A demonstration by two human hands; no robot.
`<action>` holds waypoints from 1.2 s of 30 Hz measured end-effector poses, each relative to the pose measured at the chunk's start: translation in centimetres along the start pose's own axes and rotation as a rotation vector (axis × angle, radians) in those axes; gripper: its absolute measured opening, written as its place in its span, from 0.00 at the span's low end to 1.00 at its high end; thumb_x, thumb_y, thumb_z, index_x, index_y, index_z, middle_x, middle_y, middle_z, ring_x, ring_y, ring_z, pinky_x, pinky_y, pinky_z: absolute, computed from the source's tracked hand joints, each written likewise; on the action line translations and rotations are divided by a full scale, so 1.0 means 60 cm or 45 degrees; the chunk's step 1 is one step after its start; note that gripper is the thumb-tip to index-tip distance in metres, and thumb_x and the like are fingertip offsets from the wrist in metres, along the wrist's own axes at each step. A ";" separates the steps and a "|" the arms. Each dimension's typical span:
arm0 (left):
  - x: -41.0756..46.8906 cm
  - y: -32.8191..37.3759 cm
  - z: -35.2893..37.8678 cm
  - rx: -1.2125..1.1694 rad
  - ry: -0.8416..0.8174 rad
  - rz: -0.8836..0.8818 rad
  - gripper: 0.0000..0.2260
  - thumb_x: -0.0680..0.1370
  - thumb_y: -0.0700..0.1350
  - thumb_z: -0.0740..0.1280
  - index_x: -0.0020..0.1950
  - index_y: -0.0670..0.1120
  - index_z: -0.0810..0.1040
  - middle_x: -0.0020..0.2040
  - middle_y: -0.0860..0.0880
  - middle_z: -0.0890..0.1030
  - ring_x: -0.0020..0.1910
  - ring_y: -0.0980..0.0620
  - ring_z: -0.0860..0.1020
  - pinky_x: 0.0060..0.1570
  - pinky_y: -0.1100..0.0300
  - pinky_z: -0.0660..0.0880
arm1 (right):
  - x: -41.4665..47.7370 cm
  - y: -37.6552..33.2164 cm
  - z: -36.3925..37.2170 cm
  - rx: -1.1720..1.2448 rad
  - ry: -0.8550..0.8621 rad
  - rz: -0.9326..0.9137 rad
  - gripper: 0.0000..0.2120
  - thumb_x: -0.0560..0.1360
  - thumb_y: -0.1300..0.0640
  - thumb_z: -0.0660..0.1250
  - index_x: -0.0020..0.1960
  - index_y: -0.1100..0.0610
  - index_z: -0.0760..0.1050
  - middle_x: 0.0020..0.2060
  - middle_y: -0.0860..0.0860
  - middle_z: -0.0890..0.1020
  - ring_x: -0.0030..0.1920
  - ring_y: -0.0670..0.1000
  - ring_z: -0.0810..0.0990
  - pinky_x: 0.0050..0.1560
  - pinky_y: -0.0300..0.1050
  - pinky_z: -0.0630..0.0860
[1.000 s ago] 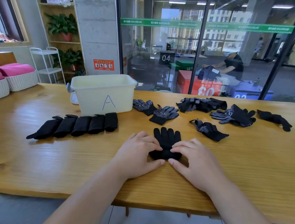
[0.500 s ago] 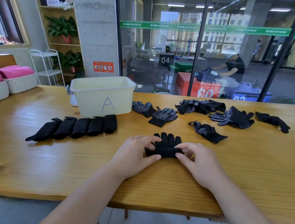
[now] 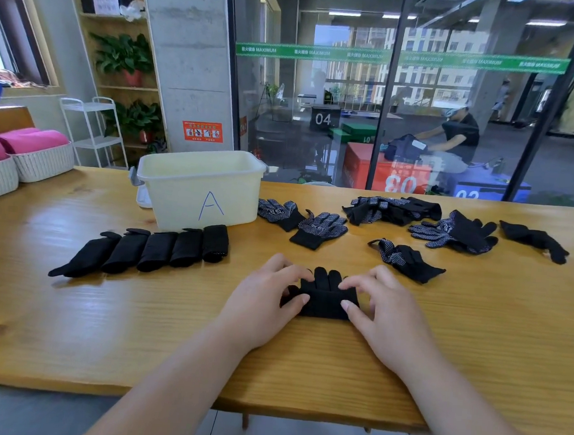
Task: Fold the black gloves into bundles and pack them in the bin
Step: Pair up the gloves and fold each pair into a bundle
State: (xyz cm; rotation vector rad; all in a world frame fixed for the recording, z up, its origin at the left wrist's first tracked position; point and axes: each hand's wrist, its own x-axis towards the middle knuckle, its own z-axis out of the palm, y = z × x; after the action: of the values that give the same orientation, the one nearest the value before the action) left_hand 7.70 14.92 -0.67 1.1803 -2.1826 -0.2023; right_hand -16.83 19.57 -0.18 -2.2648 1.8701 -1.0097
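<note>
While the glove (image 3: 324, 300) lies well inside the table (image 3: 299, 398) edge, left hand (image 3: 260, 306) and right hand (image 3: 385, 315) pinch it.

Five bundles (image 3: 156, 251) (folded), one bin (image 3: 198, 189)

A wooden table (image 3: 64, 320) stands before a glass wall (image 3: 357, 96) bearing a green stripe (image 3: 411, 57). To the left are a concrete pillar (image 3: 188, 55), potted plants (image 3: 125, 55) and a white rack (image 3: 94, 140).

Left hand (image 3: 261, 306) and right hand (image 3: 387, 318) were bare. Left forearm (image 3: 176, 380) and right forearm (image 3: 462, 413) were bare too, up to the frame edge. Fingernails (image 3: 345, 304) were short, plain and rounded. Rest of body was out of frame.
</note>
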 end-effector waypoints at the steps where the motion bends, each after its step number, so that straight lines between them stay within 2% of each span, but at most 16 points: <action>1: 0.001 -0.001 0.001 0.035 0.017 0.036 0.10 0.82 0.54 0.71 0.63 0.61 0.81 0.59 0.64 0.73 0.52 0.62 0.77 0.53 0.64 0.76 | 0.000 -0.001 0.002 -0.054 0.031 -0.051 0.09 0.79 0.48 0.73 0.57 0.36 0.81 0.53 0.35 0.73 0.47 0.40 0.75 0.44 0.42 0.77; 3: 0.003 -0.004 0.006 0.111 0.047 0.104 0.08 0.83 0.51 0.70 0.60 0.57 0.85 0.59 0.64 0.75 0.56 0.61 0.76 0.59 0.59 0.76 | 0.000 -0.003 0.008 -0.194 0.056 -0.130 0.09 0.79 0.53 0.73 0.55 0.39 0.85 0.56 0.34 0.76 0.53 0.40 0.74 0.44 0.41 0.76; 5: 0.005 -0.005 0.012 0.206 0.071 0.167 0.09 0.84 0.50 0.67 0.59 0.55 0.87 0.59 0.63 0.79 0.57 0.58 0.75 0.58 0.53 0.77 | 0.001 -0.005 0.014 -0.329 0.038 -0.178 0.13 0.80 0.55 0.70 0.59 0.41 0.86 0.59 0.33 0.79 0.57 0.42 0.74 0.49 0.41 0.76; 7: 0.003 0.001 0.011 0.278 0.042 0.176 0.14 0.84 0.57 0.63 0.62 0.55 0.86 0.60 0.63 0.81 0.57 0.58 0.73 0.59 0.53 0.76 | 0.001 -0.010 0.011 -0.361 -0.013 -0.178 0.16 0.82 0.51 0.63 0.65 0.41 0.83 0.62 0.32 0.80 0.61 0.42 0.72 0.56 0.42 0.74; 10: -0.001 0.006 0.005 0.325 -0.081 0.143 0.25 0.81 0.68 0.61 0.71 0.56 0.81 0.65 0.63 0.79 0.63 0.59 0.71 0.66 0.56 0.71 | -0.001 -0.015 0.000 -0.329 -0.136 -0.131 0.21 0.83 0.42 0.59 0.74 0.40 0.75 0.68 0.32 0.76 0.67 0.40 0.69 0.64 0.43 0.71; 12: -0.002 0.007 0.000 0.325 -0.109 0.121 0.24 0.81 0.65 0.64 0.74 0.57 0.78 0.67 0.63 0.79 0.65 0.59 0.71 0.69 0.54 0.70 | -0.002 -0.016 -0.004 -0.290 -0.184 -0.099 0.22 0.82 0.39 0.62 0.76 0.38 0.72 0.69 0.32 0.75 0.67 0.39 0.68 0.66 0.43 0.71; 15: -0.003 0.010 -0.007 0.221 -0.073 0.030 0.20 0.83 0.58 0.67 0.75 0.61 0.76 0.65 0.60 0.81 0.62 0.59 0.73 0.69 0.55 0.70 | -0.001 -0.007 -0.005 -0.132 -0.166 0.015 0.20 0.82 0.44 0.67 0.74 0.35 0.73 0.62 0.34 0.77 0.62 0.39 0.72 0.63 0.42 0.73; 17: -0.006 0.010 -0.011 0.088 -0.054 -0.063 0.19 0.84 0.58 0.66 0.75 0.64 0.74 0.62 0.59 0.81 0.61 0.58 0.75 0.66 0.56 0.73 | 0.000 0.001 -0.007 0.033 -0.156 0.130 0.19 0.82 0.44 0.69 0.72 0.33 0.74 0.58 0.37 0.77 0.60 0.40 0.76 0.62 0.42 0.75; 21: -0.007 0.006 -0.018 -0.274 -0.082 -0.228 0.16 0.82 0.61 0.69 0.71 0.68 0.76 0.57 0.56 0.85 0.61 0.63 0.80 0.62 0.61 0.75 | 0.001 0.007 -0.013 0.403 -0.166 0.252 0.17 0.81 0.45 0.72 0.68 0.32 0.77 0.58 0.39 0.82 0.63 0.37 0.78 0.62 0.44 0.75; 24: -0.006 0.003 -0.021 -0.379 -0.065 -0.307 0.15 0.81 0.62 0.71 0.67 0.70 0.77 0.48 0.49 0.84 0.52 0.62 0.80 0.53 0.64 0.74 | 0.002 0.009 -0.013 0.475 -0.174 0.295 0.15 0.80 0.42 0.72 0.65 0.32 0.78 0.56 0.41 0.85 0.61 0.38 0.80 0.61 0.46 0.77; 26: -0.004 0.000 -0.018 -0.382 -0.053 -0.342 0.14 0.80 0.62 0.71 0.65 0.69 0.78 0.52 0.54 0.84 0.54 0.62 0.79 0.55 0.62 0.74 | 0.003 0.008 -0.011 0.449 -0.148 0.303 0.13 0.80 0.41 0.71 0.64 0.33 0.78 0.53 0.40 0.85 0.56 0.40 0.81 0.57 0.44 0.78; 28: -0.001 -0.002 -0.013 -0.274 -0.024 -0.324 0.13 0.81 0.62 0.69 0.65 0.66 0.78 0.55 0.60 0.82 0.55 0.62 0.78 0.57 0.59 0.76 | 0.006 0.005 -0.008 0.352 -0.082 0.286 0.11 0.80 0.42 0.71 0.63 0.36 0.79 0.49 0.39 0.83 0.51 0.40 0.81 0.51 0.40 0.76; 31: 0.003 -0.002 -0.005 -0.054 0.059 -0.200 0.13 0.83 0.60 0.67 0.67 0.60 0.79 0.55 0.62 0.77 0.57 0.61 0.75 0.61 0.58 0.75 | 0.010 0.001 -0.003 0.239 0.031 0.248 0.09 0.81 0.46 0.72 0.61 0.39 0.80 0.48 0.37 0.81 0.47 0.38 0.80 0.46 0.32 0.74; 34: 0.002 0.004 -0.003 0.077 0.156 -0.018 0.13 0.84 0.57 0.65 0.67 0.56 0.81 0.62 0.62 0.76 0.64 0.61 0.73 0.66 0.62 0.70 | 0.012 0.003 0.002 0.211 0.099 0.241 0.08 0.80 0.50 0.74 0.58 0.41 0.82 0.49 0.37 0.79 0.46 0.36 0.80 0.44 0.29 0.75; 36: -0.002 0.014 -0.006 0.047 0.124 0.155 0.14 0.85 0.56 0.65 0.68 0.55 0.82 0.67 0.63 0.77 0.69 0.62 0.73 0.70 0.62 0.67 | 0.012 0.005 0.004 0.231 0.129 0.234 0.07 0.81 0.52 0.73 0.58 0.42 0.82 0.49 0.36 0.79 0.45 0.37 0.81 0.45 0.32 0.79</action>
State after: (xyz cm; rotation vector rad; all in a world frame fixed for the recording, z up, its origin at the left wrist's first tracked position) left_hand 7.36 15.57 -0.11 1.0509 -2.1719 -0.0517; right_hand -16.93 18.78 -0.20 -1.9375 1.8945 -1.2284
